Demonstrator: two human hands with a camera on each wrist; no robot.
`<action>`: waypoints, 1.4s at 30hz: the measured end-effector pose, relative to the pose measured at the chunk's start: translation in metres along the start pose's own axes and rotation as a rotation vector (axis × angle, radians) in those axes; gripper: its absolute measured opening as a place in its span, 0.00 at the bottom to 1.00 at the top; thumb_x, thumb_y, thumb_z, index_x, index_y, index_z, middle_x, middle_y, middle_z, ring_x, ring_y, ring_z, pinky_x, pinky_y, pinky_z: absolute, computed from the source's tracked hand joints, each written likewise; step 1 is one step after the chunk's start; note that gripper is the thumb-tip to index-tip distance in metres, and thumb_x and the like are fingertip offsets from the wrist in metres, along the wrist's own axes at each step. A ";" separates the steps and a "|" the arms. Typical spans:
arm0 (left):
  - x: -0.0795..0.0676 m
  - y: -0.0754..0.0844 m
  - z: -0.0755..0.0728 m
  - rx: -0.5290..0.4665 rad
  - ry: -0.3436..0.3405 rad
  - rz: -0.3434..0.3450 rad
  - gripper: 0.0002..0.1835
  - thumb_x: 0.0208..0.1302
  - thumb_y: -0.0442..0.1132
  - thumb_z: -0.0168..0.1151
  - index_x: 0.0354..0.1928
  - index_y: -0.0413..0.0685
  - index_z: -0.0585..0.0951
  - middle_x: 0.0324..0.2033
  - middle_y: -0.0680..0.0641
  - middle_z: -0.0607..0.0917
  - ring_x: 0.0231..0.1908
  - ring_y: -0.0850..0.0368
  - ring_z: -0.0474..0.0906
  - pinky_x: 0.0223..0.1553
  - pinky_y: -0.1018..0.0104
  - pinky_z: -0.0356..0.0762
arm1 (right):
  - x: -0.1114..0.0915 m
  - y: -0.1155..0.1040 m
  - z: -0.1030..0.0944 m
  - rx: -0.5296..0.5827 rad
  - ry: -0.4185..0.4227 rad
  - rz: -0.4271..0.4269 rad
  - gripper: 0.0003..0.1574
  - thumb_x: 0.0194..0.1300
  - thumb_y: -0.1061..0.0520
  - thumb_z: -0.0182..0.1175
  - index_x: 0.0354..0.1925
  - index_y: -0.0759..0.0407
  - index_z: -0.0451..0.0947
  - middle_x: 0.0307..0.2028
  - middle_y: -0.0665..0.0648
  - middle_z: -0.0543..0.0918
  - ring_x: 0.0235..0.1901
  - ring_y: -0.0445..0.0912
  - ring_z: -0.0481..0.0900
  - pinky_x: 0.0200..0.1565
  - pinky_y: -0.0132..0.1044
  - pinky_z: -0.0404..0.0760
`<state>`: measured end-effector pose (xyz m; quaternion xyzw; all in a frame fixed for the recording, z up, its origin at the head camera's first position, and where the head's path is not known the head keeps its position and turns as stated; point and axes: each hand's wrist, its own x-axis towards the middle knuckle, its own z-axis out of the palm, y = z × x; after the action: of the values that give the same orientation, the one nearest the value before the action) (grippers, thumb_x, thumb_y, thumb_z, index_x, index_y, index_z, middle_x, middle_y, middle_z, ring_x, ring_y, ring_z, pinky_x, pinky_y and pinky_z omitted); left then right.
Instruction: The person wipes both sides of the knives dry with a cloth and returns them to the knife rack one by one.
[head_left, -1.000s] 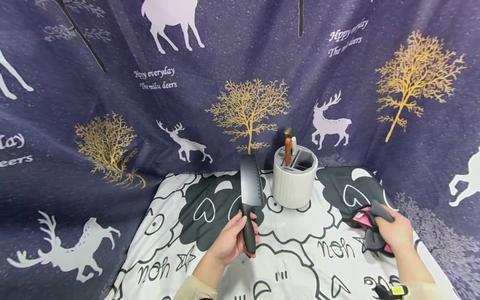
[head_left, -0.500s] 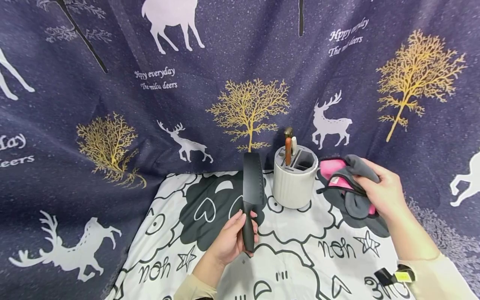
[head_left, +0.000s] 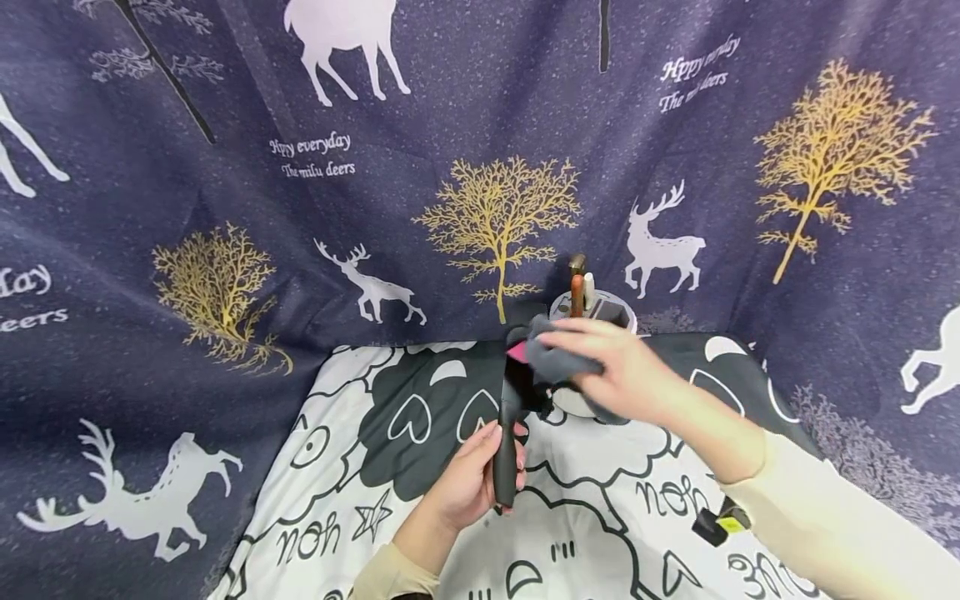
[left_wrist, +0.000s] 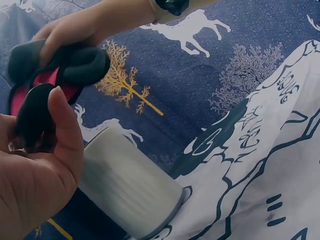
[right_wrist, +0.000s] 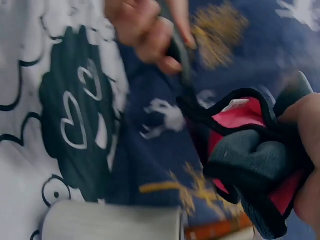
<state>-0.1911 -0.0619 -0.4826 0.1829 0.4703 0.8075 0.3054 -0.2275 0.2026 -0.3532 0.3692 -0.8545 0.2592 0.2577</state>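
My left hand (head_left: 472, 483) grips the black handle of a kitchen knife (head_left: 506, 467), which stands blade up over the front of the bed-like surface. My right hand (head_left: 633, 371) holds a bunched grey-and-pink cloth (head_left: 558, 358) at the blade and covers much of it. In the right wrist view the dark-edged cloth (right_wrist: 245, 155) overlaps the blade, so contact along it is partly hidden. From the left wrist, the handle's end (left_wrist: 35, 117) shows between my thumb and fingers.
Behind my right hand stands a ribbed white knife holder (left_wrist: 130, 185), partly hidden. An orange-brown handle (head_left: 577, 296) and a white handle (head_left: 588, 287) rise from it. A dark deer-print curtain (head_left: 420, 225) hangs behind the patterned white sheet (head_left: 330, 467).
My right hand has lifted the cloth from the right side of the sheet and carried it left, past the holder, to the blade. The knife has shifted slightly right in my left hand.
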 end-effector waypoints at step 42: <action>-0.016 -0.007 -0.001 0.025 -0.210 0.085 0.20 0.85 0.50 0.33 0.63 0.46 0.67 0.35 0.56 0.81 0.30 0.64 0.81 0.17 0.75 0.65 | 0.024 0.053 0.051 0.039 -0.279 0.085 0.34 0.65 0.67 0.58 0.68 0.51 0.76 0.72 0.62 0.73 0.68 0.58 0.76 0.42 0.42 0.73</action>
<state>-0.1779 -0.0703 -0.4895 0.2900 0.4377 0.7902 0.3160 -0.2946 0.1898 -0.3888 0.3703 -0.8916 0.2326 0.1178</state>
